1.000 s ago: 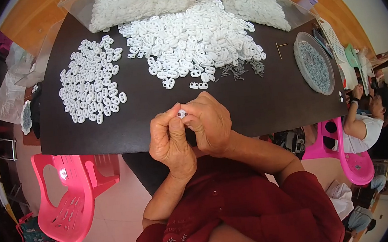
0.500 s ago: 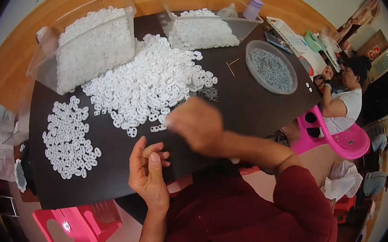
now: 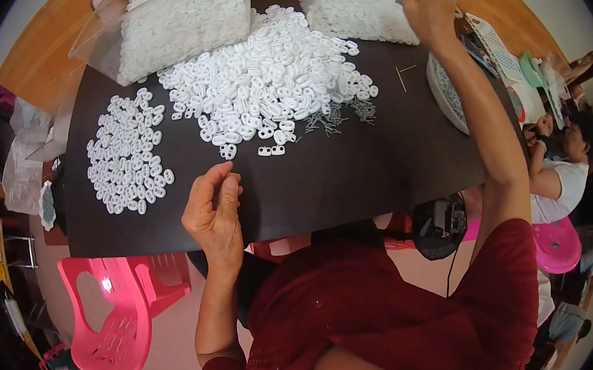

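My right hand point(image 3: 429, 7) is stretched far forward over the right end of the right clear bin point(image 3: 360, 25). Its fingers curl down on the far side, and what they hold, if anything, is hidden. Close to the near table edge, my left hand point(image 3: 214, 206) is loosely bent, thumb a little apart from the fingers, nothing visible in it. Just beyond it lie a few small white oval two-holed pieces point(image 3: 272, 150) in a short row. Behind them spreads a big heap of the same white pieces point(image 3: 250, 79), with loose grey screws point(image 3: 326, 120) at its right edge.
A second bin point(image 3: 182, 32) of white pieces stands at the back left. A smaller spread of pieces point(image 3: 126, 158) lies on the left. My right forearm partly covers a round tub of screws point(image 3: 447, 95). Thin yellowish sticks point(image 3: 402, 78) lie nearby. Another person point(image 3: 559, 167) sits at the right.
My right hand has gone from the near edge of the heap far forward and right to the right bin. My left hand's fingers have drawn closer together. The view has shifted.
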`<move>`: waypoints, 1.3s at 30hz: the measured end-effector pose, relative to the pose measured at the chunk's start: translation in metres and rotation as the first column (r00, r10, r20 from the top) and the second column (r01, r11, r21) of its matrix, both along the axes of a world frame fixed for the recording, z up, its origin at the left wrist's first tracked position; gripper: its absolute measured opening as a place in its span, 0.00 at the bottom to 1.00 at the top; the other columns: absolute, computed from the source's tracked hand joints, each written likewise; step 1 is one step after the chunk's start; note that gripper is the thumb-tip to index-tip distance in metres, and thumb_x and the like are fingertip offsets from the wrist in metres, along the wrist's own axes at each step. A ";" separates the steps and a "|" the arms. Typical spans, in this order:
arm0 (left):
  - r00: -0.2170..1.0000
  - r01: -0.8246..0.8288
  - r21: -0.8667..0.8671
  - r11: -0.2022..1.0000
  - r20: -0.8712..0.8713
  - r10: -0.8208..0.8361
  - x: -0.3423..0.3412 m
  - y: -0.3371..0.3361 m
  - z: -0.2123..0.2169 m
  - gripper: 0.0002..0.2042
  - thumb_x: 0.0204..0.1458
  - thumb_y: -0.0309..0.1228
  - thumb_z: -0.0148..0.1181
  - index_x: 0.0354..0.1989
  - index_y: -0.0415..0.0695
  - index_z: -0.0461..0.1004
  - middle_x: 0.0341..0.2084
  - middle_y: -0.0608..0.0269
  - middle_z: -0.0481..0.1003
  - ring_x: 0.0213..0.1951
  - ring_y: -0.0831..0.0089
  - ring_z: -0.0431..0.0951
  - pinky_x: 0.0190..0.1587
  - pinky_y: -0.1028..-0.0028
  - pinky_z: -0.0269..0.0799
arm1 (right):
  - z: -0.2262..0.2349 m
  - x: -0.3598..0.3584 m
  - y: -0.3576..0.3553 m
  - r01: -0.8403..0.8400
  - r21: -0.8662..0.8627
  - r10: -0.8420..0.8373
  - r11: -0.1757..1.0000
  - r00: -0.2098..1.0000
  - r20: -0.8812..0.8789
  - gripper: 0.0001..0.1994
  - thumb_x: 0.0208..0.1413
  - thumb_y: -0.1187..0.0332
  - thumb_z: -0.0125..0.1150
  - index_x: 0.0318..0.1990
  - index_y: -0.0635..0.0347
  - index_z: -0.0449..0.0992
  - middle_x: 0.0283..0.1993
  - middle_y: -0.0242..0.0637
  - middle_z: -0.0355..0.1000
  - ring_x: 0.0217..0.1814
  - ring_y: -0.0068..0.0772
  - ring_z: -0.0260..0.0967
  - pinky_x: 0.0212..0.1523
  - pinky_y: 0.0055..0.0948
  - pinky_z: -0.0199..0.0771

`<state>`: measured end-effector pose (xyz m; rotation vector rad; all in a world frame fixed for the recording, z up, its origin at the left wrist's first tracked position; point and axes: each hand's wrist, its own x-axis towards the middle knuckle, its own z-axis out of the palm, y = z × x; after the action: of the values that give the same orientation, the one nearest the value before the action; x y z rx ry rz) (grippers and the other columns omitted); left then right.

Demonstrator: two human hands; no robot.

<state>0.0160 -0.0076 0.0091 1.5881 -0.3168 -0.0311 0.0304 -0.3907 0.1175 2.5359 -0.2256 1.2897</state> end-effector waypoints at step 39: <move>0.926 0.145 -0.373 0.917 -0.276 -0.258 -0.028 -0.045 0.020 0.05 0.50 0.22 0.60 0.34 0.36 0.74 0.27 0.68 0.72 0.26 0.84 0.68 0.27 0.84 0.65 | -0.083 -0.096 0.211 -0.085 0.936 0.564 -0.341 0.778 0.277 0.05 0.54 0.74 0.57 0.35 0.67 0.73 0.32 0.32 0.71 0.33 0.17 0.68 0.36 0.19 0.69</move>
<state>-0.0118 -0.0525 0.0287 1.1690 -0.2170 -0.3748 -0.0658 -0.1799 0.0345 4.6338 -0.7013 0.6174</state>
